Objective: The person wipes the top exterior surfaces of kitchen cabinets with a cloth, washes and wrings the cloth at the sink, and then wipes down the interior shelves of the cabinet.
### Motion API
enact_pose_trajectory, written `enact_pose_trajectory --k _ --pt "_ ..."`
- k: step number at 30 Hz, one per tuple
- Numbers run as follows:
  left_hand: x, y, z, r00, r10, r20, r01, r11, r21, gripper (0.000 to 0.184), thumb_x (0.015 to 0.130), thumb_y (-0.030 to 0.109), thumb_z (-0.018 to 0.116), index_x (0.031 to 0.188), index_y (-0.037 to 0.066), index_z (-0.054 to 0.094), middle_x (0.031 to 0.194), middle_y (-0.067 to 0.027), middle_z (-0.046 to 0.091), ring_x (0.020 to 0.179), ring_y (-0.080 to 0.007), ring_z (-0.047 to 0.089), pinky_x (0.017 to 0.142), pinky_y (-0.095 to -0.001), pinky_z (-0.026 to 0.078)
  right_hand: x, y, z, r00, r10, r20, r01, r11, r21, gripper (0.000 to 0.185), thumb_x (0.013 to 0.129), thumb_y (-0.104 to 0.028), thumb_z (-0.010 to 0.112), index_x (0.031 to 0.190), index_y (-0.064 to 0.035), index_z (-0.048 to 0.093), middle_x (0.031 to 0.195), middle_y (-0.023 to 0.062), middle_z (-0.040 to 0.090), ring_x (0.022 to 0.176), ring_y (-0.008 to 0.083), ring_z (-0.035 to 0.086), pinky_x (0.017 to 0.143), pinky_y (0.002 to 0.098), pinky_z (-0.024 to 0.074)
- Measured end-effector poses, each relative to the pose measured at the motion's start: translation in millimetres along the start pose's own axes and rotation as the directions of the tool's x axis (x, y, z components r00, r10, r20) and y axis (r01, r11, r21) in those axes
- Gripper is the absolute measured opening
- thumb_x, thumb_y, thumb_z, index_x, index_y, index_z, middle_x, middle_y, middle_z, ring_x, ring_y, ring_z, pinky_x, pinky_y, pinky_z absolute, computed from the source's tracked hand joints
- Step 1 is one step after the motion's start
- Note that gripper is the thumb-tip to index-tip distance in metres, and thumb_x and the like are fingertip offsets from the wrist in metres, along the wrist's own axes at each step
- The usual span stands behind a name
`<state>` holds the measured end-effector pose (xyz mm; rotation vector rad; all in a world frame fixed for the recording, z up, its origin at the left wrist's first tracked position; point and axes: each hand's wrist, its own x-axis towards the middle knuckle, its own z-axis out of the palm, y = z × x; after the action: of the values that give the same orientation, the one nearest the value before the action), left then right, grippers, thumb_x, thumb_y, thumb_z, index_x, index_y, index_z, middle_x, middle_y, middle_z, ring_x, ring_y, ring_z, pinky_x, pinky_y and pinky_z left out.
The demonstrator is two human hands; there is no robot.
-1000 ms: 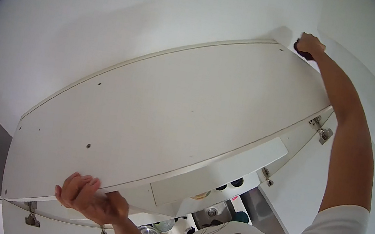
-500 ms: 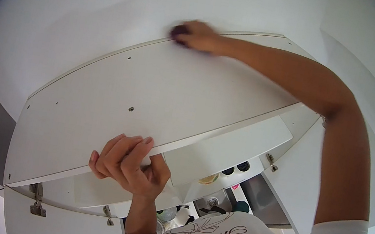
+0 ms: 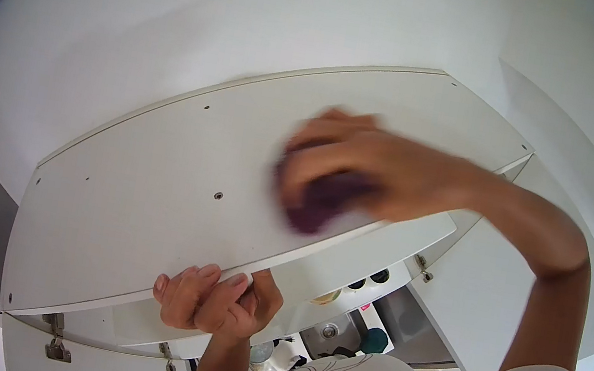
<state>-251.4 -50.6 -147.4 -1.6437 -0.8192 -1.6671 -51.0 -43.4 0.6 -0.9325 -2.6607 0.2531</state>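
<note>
A dark purple cloth [image 3: 326,199] is bunched in my right hand [image 3: 385,170], which is blurred by motion over the white top panel of the wall cabinet [image 3: 153,163]. The cloth hangs near the panel's front edge; whether it touches the surface I cannot tell. My left hand [image 3: 220,301] grips the front edge of that panel, fingers curled over the top and thumb beneath. A few small screw holes dot the panel.
Cabinet doors stand open on metal hinges [image 3: 57,338] at left and right [image 3: 424,268]. A wall meets the panel's back edge. Far below are a steel sink [image 3: 330,332], a teal item [image 3: 374,341] and dark round items [image 3: 379,275] on a shelf.
My right hand has swept the purple cloth from the panel's back edge toward its front edge. My left hand keeps its grip; it appears slightly lower and further right as the view shifts.
</note>
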Motion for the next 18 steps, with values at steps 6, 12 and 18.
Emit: enact_pose_trajectory --k 6,12,18 --pt "1.3 -2.5 -2.4 1.0 0.013 0.026 -0.013 1.0 -0.013 0.028 0.073 0.019 0.062 0.089 0.016 0.039 0.102 -0.0058 0.037 0.1 -0.0183 0.035 0.099 -0.0467 0.017 -183.1 97.7 -83.1 0.688 0.667 -0.284 -0.719 0.681 -0.142 0.037 0.062 0.008 0.061 0.094 -0.0101 0.057 0.104 0.0042 0.053 0.104 0.0253 0.046 0.095 0.0363 0.0359" --pt "6.9 2.3 0.8 0.999 -0.007 0.038 0.006 0.999 0.044 0.019 0.075 0.016 0.058 0.09 0.015 0.046 0.096 -0.0019 0.047 0.099 -0.0177 0.041 0.099 -0.0431 0.015 -212.1 144.1 -90.9 0.578 0.449 -0.682 -0.811 0.226 -0.539 0.038 0.06 0.015 0.053 0.09 -0.0078 0.055 0.099 0.0088 0.049 0.096 0.0287 0.046 0.084 0.0382 0.0386" --pt "8.4 5.2 1.5 0.998 -0.032 0.049 0.03 0.998 0.049 0.013 0.074 0.017 0.059 0.084 0.015 0.05 0.083 0.0 0.055 0.092 -0.0214 0.048 0.099 -0.0429 0.014 -32.1 23.9 9.7 0.952 -0.043 -0.303 -0.076 0.926 -0.369 0.043 0.066 0.002 0.061 0.103 -0.0189 0.057 0.118 0.006 0.047 0.115 0.0258 0.038 0.095 0.0457 0.029"
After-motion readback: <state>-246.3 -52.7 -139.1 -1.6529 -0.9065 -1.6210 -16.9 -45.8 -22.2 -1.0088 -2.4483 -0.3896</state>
